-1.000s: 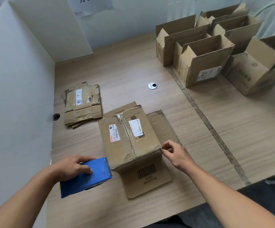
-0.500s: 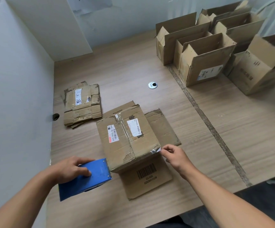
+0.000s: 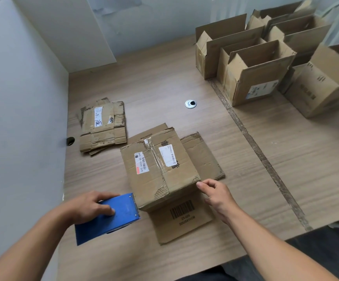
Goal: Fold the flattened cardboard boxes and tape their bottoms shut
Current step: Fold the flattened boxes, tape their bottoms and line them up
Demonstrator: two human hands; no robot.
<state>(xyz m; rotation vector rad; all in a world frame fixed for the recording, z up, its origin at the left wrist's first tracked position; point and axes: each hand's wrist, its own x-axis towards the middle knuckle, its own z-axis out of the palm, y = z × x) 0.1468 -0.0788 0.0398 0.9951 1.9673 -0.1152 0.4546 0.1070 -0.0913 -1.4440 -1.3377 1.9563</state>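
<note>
A folded cardboard box stands bottom-up in the middle of the table, its flaps spread flat around it. Clear tape runs along its centre seam. My left hand grips a blue tape dispenser, whose front end touches the box's near left corner. My right hand sits at the near right corner of the box, thumb against the edge and fingers loosely curled. A small stack of flattened boxes lies at the left, behind the dispenser.
Several folded open boxes stand in a group at the back right. A round metal cable grommet is set in the table behind the box. A white partition wall runs along the left side. The table's near edge is close to me.
My right hand has slid slightly right along the box's near edge and let go of the tape end it was pinching. The left hand and dispenser barely moved.
</note>
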